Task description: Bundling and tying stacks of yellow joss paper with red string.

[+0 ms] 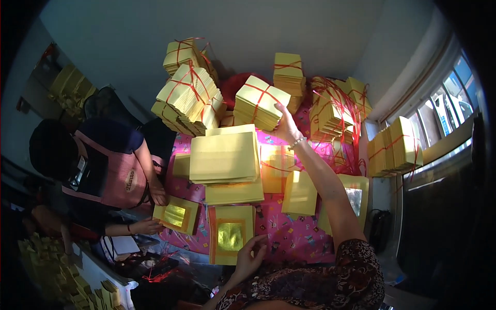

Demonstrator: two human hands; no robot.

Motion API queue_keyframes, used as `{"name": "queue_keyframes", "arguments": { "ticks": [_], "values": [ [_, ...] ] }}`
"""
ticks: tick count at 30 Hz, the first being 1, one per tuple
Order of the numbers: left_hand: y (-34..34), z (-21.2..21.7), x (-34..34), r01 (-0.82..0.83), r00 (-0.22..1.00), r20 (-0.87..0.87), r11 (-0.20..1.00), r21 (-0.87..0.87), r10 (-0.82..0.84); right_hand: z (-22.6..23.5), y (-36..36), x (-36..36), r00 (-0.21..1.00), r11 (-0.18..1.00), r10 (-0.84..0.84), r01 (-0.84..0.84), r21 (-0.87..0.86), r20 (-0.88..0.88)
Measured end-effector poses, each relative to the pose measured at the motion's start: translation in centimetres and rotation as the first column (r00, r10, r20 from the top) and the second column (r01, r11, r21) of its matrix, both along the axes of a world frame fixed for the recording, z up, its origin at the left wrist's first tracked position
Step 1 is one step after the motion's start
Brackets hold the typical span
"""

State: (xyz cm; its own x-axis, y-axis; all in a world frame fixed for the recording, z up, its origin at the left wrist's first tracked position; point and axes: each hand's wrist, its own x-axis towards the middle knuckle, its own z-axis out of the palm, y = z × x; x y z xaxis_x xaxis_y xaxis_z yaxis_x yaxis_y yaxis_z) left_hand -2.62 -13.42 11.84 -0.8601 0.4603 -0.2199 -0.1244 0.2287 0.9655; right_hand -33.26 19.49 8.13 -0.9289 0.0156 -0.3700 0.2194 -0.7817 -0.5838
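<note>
My right hand (pixel 285 124), reached far out over the table, grips the right edge of a tied bundle of yellow paper (pixel 263 97) with its thumb on top. Red ribbon crosses that bundle, which is slightly tilted against other bundles. Close to my body, my left hand (pixel 251 257) has loosely bent fingers and nothing visible in them. Just left of it lies a yellow paper stack with a gold foil square (pixel 232 236). Between my hands and the co-worker stands a tall loose stack of yellow paper (pixel 225 157).
At left a co-worker in a pink apron (pixel 121 181) handles another foil-marked stack (pixel 175 216). Ribbon-tied bundles (pixel 188 93) line the back of the pink patterned tablecloth (pixel 279 237). Loose red ribbons (pixel 351 121) drape at right. More bundles (pixel 395 147) sit by the window.
</note>
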Motion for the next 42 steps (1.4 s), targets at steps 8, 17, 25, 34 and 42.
{"name": "queue_keyframes", "arguments": {
  "ticks": [8,17,25,34,42],
  "values": [
    [-0.7,-1.3,-0.5,-0.108,0.992,0.07,0.994,-0.006,0.108,-2.6,-2.7,-4.4,0.994,0.972,0.094,-0.102,0.21,0.05],
    [-0.7,-1.8,0.2,-0.115,0.976,0.187,0.993,0.019,0.109,-3.2,-3.4,-4.5,0.98,0.956,0.194,-0.18,0.233,-0.037],
    [-1.0,-1.3,0.0,-0.041,0.989,0.142,0.999,0.0,0.04,-3.2,-4.6,-4.9,0.979,0.911,0.141,-0.185,0.368,0.145],
    [-0.7,-1.3,1.5,-0.007,0.979,0.201,1.0,-0.013,0.009,-3.7,-4.4,-6.0,0.97,0.844,0.232,-0.24,0.48,0.076],
    [-0.3,-1.3,1.9,0.059,0.996,0.075,0.992,-0.112,-0.051,-0.5,-2.5,1.4,0.959,0.675,-0.282,0.176,0.717,0.03]
  ]
}}
